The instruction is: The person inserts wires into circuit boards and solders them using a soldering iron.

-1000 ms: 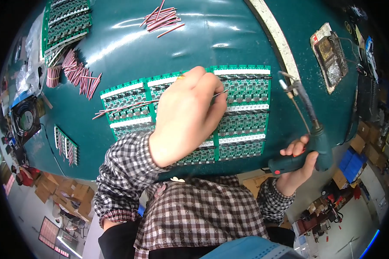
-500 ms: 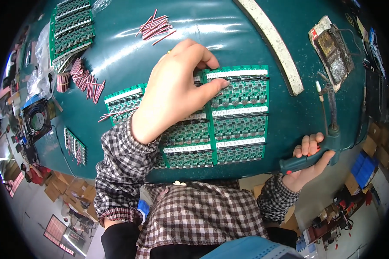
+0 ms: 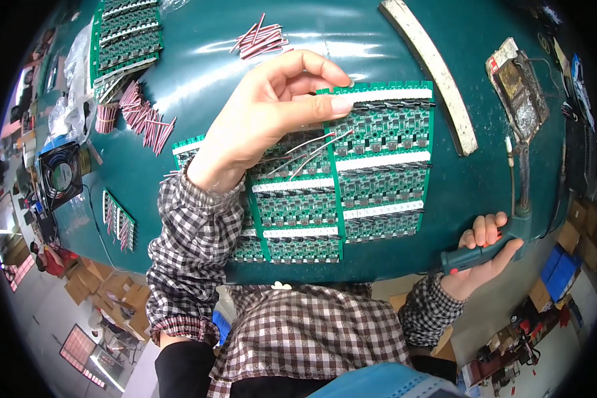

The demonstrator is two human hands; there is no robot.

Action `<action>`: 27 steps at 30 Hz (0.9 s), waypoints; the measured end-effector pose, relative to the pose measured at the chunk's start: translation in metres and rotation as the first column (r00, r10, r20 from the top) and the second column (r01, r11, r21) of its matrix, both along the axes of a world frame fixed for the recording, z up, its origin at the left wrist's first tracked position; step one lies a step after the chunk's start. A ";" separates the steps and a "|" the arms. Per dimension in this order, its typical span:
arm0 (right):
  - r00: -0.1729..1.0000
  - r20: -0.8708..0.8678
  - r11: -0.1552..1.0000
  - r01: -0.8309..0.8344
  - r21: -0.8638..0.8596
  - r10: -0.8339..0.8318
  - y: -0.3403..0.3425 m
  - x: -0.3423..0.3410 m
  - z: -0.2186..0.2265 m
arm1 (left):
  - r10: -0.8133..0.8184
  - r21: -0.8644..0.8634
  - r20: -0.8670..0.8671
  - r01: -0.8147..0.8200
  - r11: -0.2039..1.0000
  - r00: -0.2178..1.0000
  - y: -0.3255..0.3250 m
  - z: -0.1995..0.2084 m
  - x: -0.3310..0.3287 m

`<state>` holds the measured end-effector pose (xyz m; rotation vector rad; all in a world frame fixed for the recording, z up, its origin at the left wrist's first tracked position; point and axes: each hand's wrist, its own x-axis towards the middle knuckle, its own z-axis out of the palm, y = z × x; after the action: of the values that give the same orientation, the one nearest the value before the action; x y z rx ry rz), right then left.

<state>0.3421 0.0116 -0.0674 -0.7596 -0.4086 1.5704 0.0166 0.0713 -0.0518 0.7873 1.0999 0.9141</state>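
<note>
The left hand, fingers pinching the top edge of the rightmost circuit-board panel on the tabletop, should press lightly; the right hand, clasped round the soldering gun, should hold that clear.

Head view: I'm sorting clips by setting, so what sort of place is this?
Probably an electronics assembly workshop: rows of green circuit boards lie on the bench, a pile of cut wires sits beyond them, and the right hand holds what looks like a soldering gun.
</note>
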 end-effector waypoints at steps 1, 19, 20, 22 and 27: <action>1.000 -0.004 1.000 -0.003 0.001 0.003 0.000 0.000 0.000 | 0.052 -0.016 0.041 -0.051 0.999 0.998 0.000 -0.001 -0.001; 0.997 0.070 0.999 0.039 -0.035 -0.036 0.001 -0.007 0.005 | 0.140 -0.134 0.232 -0.110 0.985 0.963 -0.009 0.008 -0.003; 0.997 0.068 0.999 0.041 -0.034 -0.038 0.001 -0.006 0.005 | 0.139 -0.134 0.234 -0.110 0.985 0.962 -0.009 0.008 -0.002; 0.999 0.033 1.000 0.012 -0.014 -0.011 0.001 -0.004 0.004 | 0.128 -0.129 0.240 -0.099 0.987 0.962 -0.008 0.007 -0.002; 0.999 -0.033 1.000 -0.021 0.015 0.021 0.000 0.000 0.002 | 0.105 -0.085 0.170 -0.092 0.992 0.980 -0.010 0.005 0.008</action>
<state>0.3416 0.0119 -0.0658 -0.7191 -0.4045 1.5963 0.0245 0.0615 -0.0464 0.5816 1.0207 0.9988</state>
